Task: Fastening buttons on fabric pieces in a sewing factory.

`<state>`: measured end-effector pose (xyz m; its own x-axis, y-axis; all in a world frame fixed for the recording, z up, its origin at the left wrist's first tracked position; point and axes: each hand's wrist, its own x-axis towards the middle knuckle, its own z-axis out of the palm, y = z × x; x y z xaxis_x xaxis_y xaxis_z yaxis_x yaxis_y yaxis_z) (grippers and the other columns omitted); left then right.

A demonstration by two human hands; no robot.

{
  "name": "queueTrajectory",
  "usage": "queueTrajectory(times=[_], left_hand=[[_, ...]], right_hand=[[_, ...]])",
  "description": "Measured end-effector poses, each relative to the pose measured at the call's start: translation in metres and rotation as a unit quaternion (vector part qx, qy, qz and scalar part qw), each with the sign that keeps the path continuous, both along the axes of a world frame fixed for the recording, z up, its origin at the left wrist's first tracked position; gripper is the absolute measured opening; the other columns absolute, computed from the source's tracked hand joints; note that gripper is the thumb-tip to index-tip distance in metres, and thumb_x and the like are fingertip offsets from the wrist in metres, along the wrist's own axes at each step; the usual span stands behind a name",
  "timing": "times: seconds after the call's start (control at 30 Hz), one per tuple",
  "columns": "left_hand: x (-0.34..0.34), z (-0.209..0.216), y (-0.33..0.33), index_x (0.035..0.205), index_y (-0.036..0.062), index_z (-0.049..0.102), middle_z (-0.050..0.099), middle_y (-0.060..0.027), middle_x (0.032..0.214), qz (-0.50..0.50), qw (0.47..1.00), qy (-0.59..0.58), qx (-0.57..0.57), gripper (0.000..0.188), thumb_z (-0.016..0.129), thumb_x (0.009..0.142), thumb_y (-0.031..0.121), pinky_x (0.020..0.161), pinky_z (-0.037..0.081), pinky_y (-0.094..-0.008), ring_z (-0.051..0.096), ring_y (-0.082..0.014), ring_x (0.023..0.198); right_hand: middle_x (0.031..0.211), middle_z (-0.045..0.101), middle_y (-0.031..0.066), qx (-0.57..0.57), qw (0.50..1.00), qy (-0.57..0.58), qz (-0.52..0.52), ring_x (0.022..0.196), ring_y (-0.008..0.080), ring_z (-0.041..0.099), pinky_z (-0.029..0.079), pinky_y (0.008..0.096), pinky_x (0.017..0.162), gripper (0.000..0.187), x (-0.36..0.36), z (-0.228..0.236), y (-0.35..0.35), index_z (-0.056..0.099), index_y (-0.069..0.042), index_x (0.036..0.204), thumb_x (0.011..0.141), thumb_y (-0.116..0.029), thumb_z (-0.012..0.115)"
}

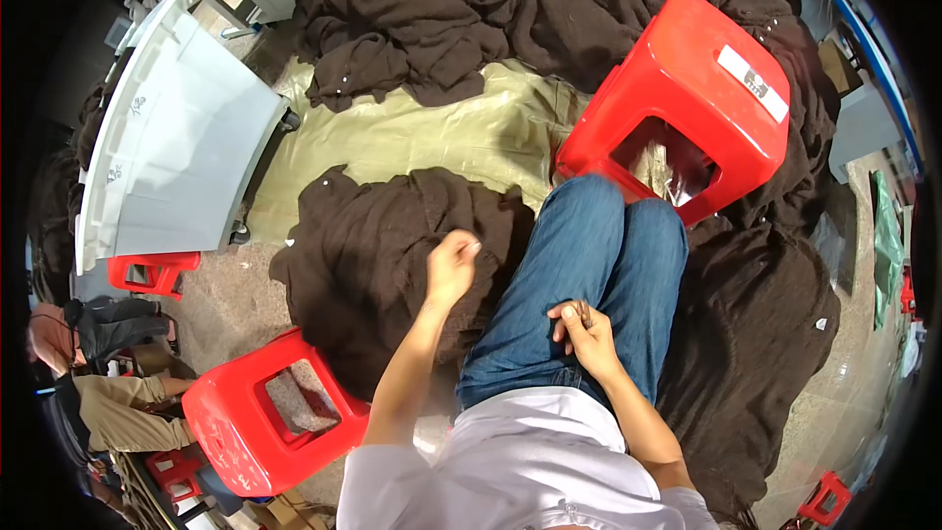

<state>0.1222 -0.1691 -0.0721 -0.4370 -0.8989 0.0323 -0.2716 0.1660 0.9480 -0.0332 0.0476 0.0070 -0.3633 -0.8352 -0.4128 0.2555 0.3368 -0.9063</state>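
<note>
Head view: brown cloth (363,260) is overhung by the nearer left hand (452,268), grip unclear; a dark object (586,312) is held in the right hand (591,342).

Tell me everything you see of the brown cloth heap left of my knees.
The brown cloth heap is dark, matte and soft-looking, bunched in rumpled folds with an uneven edge. Its far edge overlaps a yellowish sheet in the view; a red stool stands by its near-left side. Your left hand is over it; contact is unclear.
</note>
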Motion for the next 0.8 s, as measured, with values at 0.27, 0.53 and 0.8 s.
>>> queueTrajectory(times=[0.27,0.53,0.8], left_hand=[[0.210,0.044,0.066,0.085,0.0031,0.059,0.054,0.0046,0.077,0.208,0.972,-0.020,0.108,0.006,0.059,0.091,0.003,0.069,0.040,-0.0188,0.049,-0.0041,0.073],[0.224,-0.045,0.066,0.090,0.0008,0.060,0.066,-0.0203,0.086,0.166,0.925,-0.341,0.038,0.015,0.064,0.085,0.014,0.074,0.050,-0.0415,0.065,-0.0362,0.083],[0.074,0.020,-0.049,0.132,-0.0066,0.048,0.056,-0.0260,0.128,0.158,0.890,-0.295,0.311,0.073,0.074,0.081,0.038,0.091,0.049,-0.0382,0.055,-0.0355,0.119]], right_hand=[[0.072,0.062,0.0009,-0.060,0.996,-0.007,0.060,0.052,0.0028,0.046,0.036,0.0198,0.046,0.033,0.019,0.010,-0.033,0.065,-0.003,0.096,0.100,-0.032,0.051],[0.073,0.063,0.0020,-0.012,0.994,0.041,0.096,0.060,0.0054,0.053,0.042,0.0225,0.057,0.032,0.026,0.011,-0.030,0.065,-0.001,0.095,0.099,-0.030,0.053],[0.082,0.068,0.0074,-0.012,0.995,0.075,0.063,0.079,0.0111,0.063,0.049,0.0265,0.072,0.029,0.030,0.015,-0.034,0.065,0.002,0.096,0.096,-0.027,0.060]])
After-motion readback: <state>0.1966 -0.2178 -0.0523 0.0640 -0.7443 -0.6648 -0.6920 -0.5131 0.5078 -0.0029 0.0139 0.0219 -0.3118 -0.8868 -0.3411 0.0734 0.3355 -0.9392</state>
